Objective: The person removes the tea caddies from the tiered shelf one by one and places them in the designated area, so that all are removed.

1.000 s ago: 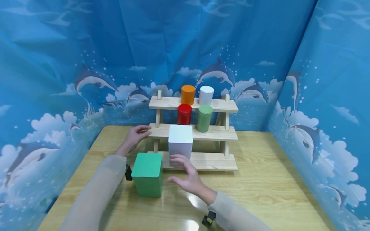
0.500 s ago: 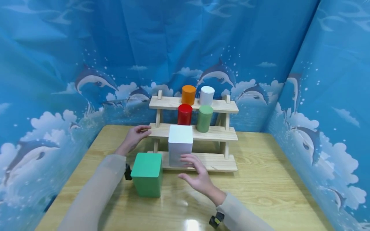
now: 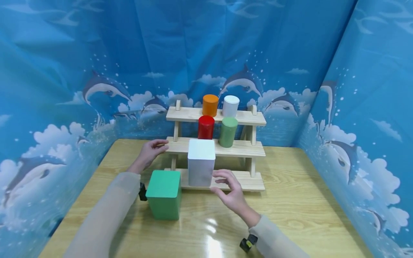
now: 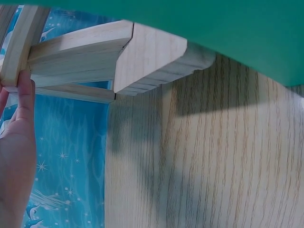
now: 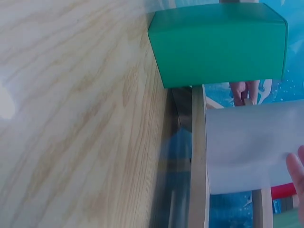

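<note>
A tall white box (image 3: 201,166) stands on the lowest tier of a three-tier wooden shelf (image 3: 238,181). My right hand (image 3: 233,191) is at its right side with loosely bent fingers; a fingertip (image 5: 295,172) overlaps the box in the right wrist view, and I cannot tell if it touches. At the far left, my left hand (image 3: 149,154) holds the end of the middle tier; the left wrist view shows the left hand (image 4: 16,152) with its fingers against that wooden end. A green box (image 3: 164,197) stands on the table in front of the shelf's left end.
On the middle tier are a red cylinder (image 3: 205,128) and a light green cylinder (image 3: 228,132). An orange cylinder (image 3: 210,106) and a white cylinder (image 3: 230,106) stand on the top tier. Blue dolphin-print curtains (image 3: 180,43) surround the wooden table (image 3: 290,200) at the back and sides.
My right hand has moved rightward, from in front of the white box to its right side. My left hand, both boxes and the cylinders have stayed in place.
</note>
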Demonstrator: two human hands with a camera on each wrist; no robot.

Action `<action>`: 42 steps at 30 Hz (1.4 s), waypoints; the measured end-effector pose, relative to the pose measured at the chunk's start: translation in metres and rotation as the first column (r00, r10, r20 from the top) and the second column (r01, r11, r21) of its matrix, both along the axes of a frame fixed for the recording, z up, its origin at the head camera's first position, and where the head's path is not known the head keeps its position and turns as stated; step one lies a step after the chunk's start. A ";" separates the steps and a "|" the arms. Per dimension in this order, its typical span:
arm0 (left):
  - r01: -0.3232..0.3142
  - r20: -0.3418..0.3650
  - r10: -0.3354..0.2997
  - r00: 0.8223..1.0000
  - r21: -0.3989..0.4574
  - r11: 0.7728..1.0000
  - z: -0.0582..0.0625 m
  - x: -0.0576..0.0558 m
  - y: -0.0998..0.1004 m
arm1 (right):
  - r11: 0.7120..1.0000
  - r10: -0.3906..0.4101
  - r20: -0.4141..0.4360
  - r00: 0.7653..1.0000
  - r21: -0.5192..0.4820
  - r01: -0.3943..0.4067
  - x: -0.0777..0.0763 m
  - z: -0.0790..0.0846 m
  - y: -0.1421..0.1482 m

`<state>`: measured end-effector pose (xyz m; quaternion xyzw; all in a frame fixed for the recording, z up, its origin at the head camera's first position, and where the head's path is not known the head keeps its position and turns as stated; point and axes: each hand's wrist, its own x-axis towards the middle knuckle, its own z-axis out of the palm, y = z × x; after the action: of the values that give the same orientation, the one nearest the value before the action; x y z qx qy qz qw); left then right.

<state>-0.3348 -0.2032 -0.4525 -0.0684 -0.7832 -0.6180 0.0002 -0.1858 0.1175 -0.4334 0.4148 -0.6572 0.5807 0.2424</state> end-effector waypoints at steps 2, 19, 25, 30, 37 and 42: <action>-0.004 0.001 0.004 1.000 -0.007 1.000 0.000 0.000 0.000 | 1.000 -0.006 0.010 1.000 -0.006 0.006 -0.001 0.000 0.002; 0.007 0.020 -0.006 1.000 -0.014 1.000 0.002 0.001 -0.001 | 0.998 -0.065 0.031 0.997 -0.026 0.066 -0.010 0.004 0.014; 0.011 0.045 -0.011 0.999 -0.013 1.000 0.002 0.000 -0.002 | 0.996 -0.085 0.060 0.995 -0.023 0.087 -0.013 0.008 0.014; 0.016 0.052 -0.015 0.999 -0.018 1.000 0.003 0.000 -0.002 | 0.994 -0.107 0.081 0.991 -0.003 0.108 -0.020 0.013 0.013; 0.016 0.069 -0.014 0.998 -0.022 1.000 0.004 0.002 -0.003 | 0.993 -0.114 0.127 0.985 0.031 0.110 -0.032 0.019 0.012; 0.019 0.057 -0.018 0.998 -0.018 1.000 0.005 0.001 -0.003 | 0.993 -0.110 0.153 0.982 0.064 0.101 -0.037 0.023 0.011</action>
<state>-0.3336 -0.2058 -0.4474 -0.0581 -0.7880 -0.6123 -0.0287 -0.2233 0.1282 -0.4103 0.3391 -0.7111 0.5793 0.2090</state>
